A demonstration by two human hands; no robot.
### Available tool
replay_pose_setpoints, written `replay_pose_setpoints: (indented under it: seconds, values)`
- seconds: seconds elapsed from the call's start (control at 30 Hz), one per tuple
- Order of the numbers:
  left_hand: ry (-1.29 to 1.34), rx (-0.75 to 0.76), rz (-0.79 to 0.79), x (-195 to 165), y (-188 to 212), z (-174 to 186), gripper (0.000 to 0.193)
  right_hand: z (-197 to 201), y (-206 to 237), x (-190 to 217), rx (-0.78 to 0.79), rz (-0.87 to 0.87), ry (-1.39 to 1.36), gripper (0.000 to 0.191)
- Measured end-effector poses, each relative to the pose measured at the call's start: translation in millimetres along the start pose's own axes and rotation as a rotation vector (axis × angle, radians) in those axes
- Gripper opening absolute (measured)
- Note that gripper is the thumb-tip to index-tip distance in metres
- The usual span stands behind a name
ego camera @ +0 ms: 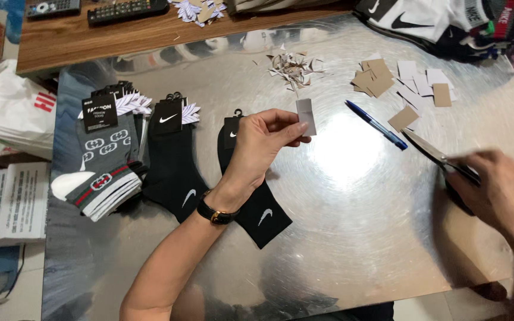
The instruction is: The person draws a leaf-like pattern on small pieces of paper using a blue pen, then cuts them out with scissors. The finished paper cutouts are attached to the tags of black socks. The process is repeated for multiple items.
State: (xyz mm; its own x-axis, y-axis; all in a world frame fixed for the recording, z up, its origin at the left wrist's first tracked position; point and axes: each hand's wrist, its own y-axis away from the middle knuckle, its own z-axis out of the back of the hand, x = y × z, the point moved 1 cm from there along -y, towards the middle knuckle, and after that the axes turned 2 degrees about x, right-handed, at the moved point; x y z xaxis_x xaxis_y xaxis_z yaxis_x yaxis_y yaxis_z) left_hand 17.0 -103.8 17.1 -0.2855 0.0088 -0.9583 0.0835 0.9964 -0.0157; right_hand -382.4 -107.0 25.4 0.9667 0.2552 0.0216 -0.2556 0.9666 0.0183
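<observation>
In the head view, a small grey card [306, 115] is pinched in the grip of the left hand [263, 145], raised above the shiny counter [340, 238] with the wrist bent back over a black sock [257, 208]. The scissors [441, 159] are clasped in the closed grip of the right hand [498, 190], low at the counter's right edge, blades pointed toward a blue pen [376, 125].

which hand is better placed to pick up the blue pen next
Probably the right hand. It rests on the scissors, whose tips lie just beside the blue pen. The left hand is already pinching a small grey tag.
</observation>
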Motion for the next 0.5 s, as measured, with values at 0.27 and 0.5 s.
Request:
replay_pose_setpoints:
  seconds: [0.27,0.5]
  values:
    - [0.035,-0.046,-0.071,-7,-1,6,0.020,-84,46,-81,-0.237,-0.041,-0.298,0.034]
    - [0.047,-0.060,-0.161,-13,-2,7,0.020,-78,37,-98,-0.018,-0.297,-0.540,0.059]
